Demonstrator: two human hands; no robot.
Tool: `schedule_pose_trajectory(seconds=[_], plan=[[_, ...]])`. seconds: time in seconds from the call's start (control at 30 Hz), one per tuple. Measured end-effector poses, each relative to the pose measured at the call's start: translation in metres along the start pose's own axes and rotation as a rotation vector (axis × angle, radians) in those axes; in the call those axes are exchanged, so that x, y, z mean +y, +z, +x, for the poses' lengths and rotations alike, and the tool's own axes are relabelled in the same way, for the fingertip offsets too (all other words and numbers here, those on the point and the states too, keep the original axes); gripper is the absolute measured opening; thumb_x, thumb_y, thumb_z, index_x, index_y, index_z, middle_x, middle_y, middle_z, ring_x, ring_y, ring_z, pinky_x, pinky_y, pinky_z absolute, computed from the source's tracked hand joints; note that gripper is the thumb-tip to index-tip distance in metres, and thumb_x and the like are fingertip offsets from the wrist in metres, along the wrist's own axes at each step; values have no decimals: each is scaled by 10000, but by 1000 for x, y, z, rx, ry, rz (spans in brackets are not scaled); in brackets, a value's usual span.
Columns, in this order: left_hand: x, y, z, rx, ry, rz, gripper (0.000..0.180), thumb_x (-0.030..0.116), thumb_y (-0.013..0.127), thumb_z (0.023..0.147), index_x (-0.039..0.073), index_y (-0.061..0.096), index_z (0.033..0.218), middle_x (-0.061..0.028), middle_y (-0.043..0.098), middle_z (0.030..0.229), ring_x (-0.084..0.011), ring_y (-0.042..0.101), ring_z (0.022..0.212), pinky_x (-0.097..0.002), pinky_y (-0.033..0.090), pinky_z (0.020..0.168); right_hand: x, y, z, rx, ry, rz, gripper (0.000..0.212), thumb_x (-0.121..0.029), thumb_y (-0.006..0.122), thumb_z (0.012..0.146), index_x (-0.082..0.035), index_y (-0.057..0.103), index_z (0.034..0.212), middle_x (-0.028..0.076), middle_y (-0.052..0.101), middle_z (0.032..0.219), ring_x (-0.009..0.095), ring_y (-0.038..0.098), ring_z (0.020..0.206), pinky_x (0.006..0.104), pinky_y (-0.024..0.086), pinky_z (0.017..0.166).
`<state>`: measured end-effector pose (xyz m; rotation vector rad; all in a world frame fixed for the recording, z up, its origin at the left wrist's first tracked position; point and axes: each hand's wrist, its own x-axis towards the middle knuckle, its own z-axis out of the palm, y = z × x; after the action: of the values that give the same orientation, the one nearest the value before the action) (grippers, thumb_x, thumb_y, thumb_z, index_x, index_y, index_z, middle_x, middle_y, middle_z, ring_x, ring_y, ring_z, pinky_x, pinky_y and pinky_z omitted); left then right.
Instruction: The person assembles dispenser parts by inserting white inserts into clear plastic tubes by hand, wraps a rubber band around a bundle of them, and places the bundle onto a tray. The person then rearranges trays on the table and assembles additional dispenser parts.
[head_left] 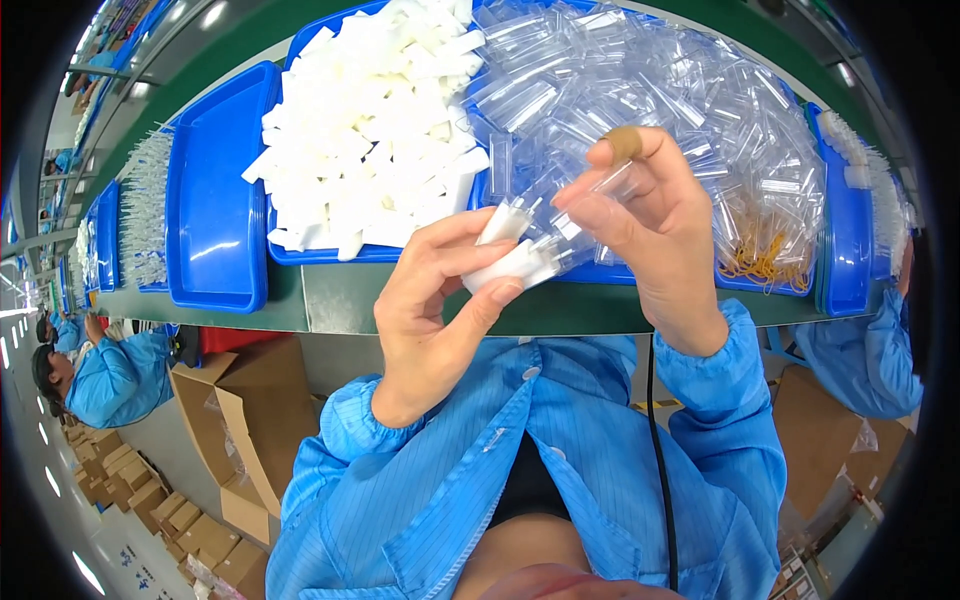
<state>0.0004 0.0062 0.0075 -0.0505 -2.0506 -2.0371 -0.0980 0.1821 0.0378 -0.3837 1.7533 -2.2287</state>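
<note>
Curled hands (420,315) (670,225) pinch white pieces (518,264) and clear plastic (616,181).

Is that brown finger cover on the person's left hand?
No, the brown finger cover wraps a finger of the right hand, while the left hand holds white pronged pieces.

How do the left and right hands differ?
Load: the left hand holds white pronged pieces; the right hand pinches a clear plastic piece.
Wrap: a tan band circles one finger of the right hand; none shows on the left hand.
Position: the right hand sits higher in the picture than the left hand.
Shared: both emerge from gathered blue cuffs.
</note>
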Motion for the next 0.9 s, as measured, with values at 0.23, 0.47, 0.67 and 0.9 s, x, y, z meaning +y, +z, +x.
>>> schedule_pose_trajectory(seconds=[0.23, 0.47, 0.67, 0.9], plan=[[0, 3, -2, 33, -24, -23, 264, -13, 726, 865, -29, 663, 1121, -174, 547, 1308, -238, 610, 1148, -333, 563, 912, 16, 4, -10, -14, -49, -191, 368, -117, 825, 807, -7, 565, 1044, 72, 651, 957, 131, 662, 896, 254, 503, 796], [-1, 3, -3, 51, -27, -53, 229, -29, 693, 886, -30, 670, 1115, -171, 551, 1304, -226, 613, 1134, -323, 556, 908, 25, 8, -16, 45, -228, -277, 398, -113, 853, 779, 0, 550, 1011, 99, 625, 967, 162, 669, 907, 273, 537, 772], [-1, 7, 0, 105, -50, -73, 178, -42, 688, 878, -22, 688, 1055, -165, 582, 1262, -204, 622, 1086, -306, 538, 884, 30, 15, -24, 76, -233, -249, 395, -105, 854, 779, -5, 549, 1008, 107, 628, 988, 160, 675, 908, 272, 544, 782], [-5, 12, 1, 143, 102, 196, 175, -28, 748, 801, 4, 691, 963, -176, 603, 1240, -241, 635, 1064, -335, 525, 886, 37, 10, -26, 84, -238, -258, 401, -112, 846, 790, -4, 539, 1026, 119, 646, 989, 168, 690, 887, 272, 545, 779]])
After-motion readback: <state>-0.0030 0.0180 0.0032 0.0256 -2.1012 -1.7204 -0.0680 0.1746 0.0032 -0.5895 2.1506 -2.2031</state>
